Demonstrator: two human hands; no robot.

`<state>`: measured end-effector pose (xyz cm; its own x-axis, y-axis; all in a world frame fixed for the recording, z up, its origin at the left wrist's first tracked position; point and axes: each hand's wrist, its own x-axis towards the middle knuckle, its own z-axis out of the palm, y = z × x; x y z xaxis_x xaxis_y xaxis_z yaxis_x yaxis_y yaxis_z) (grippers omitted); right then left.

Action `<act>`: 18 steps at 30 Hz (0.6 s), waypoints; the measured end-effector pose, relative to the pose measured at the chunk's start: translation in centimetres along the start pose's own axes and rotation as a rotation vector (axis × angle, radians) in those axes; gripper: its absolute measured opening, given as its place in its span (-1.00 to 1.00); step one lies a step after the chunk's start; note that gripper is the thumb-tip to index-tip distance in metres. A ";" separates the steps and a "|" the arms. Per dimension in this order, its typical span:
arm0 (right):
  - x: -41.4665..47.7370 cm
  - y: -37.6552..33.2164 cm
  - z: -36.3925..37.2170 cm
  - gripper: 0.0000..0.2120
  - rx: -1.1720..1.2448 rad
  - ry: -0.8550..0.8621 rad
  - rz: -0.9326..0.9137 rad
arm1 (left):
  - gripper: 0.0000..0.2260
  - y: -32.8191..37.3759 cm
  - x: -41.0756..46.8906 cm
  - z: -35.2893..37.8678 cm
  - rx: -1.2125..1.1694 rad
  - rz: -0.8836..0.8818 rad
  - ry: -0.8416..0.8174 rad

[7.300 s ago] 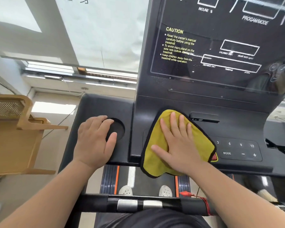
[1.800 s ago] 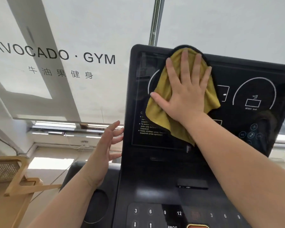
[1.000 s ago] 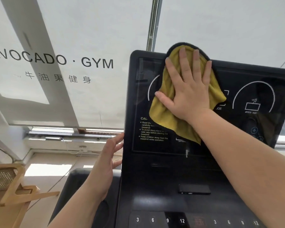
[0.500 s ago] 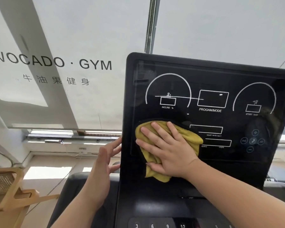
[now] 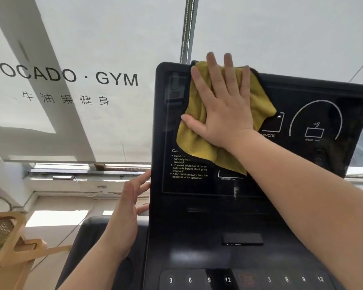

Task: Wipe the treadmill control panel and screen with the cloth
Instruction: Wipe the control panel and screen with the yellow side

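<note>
The treadmill's black screen point(image 5: 314, 105) rises ahead of me, with the control panel point(image 5: 197, 248) and its number buttons below. A yellow cloth point(image 5: 193, 141) with a dark edge lies flat against the upper left of the screen. My right hand point(image 5: 222, 105) presses on the cloth with fingers spread, fingertips reaching past the screen's top edge. My left hand point(image 5: 124, 214) is open, its fingers touching the screen's left side edge lower down. The cloth and my arm hide the left dial and part of the printed caution text.
A white window blind point(image 5: 71, 59) printed with gym lettering hangs behind the treadmill. A wooden chair point(image 5: 6, 243) stands at the lower left. A black side tray with a cup recess point(image 5: 92, 237) lies under my left forearm.
My right hand has slid the cloth from the lower left of the screen up to its top left edge. The left hand stays at the screen's side edge.
</note>
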<state>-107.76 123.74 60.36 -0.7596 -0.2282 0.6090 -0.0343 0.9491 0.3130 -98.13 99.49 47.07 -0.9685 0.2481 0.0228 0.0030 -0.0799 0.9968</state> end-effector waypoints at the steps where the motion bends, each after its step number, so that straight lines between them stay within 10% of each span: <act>1: -0.6 -1.2 0.3 -0.11 0.005 -0.005 -0.006 | -0.22 -0.1 0.0 0.0 0.016 0.010 0.007; 11: -13.7 -4.7 5.4 -0.20 0.002 -0.083 -0.425 | -0.33 -1.3 -0.1 0.6 0.120 0.087 0.075; 18: -22.1 0.9 5.9 -0.28 -0.007 -0.157 -0.226 | -0.36 -2.1 -0.2 0.8 0.210 0.166 0.108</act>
<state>-94.85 130.89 42.85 -0.8243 -0.3975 0.4031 -0.2106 0.8763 0.4333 -97.77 100.43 45.00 -0.9712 0.1435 0.1903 0.2048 0.0940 0.9743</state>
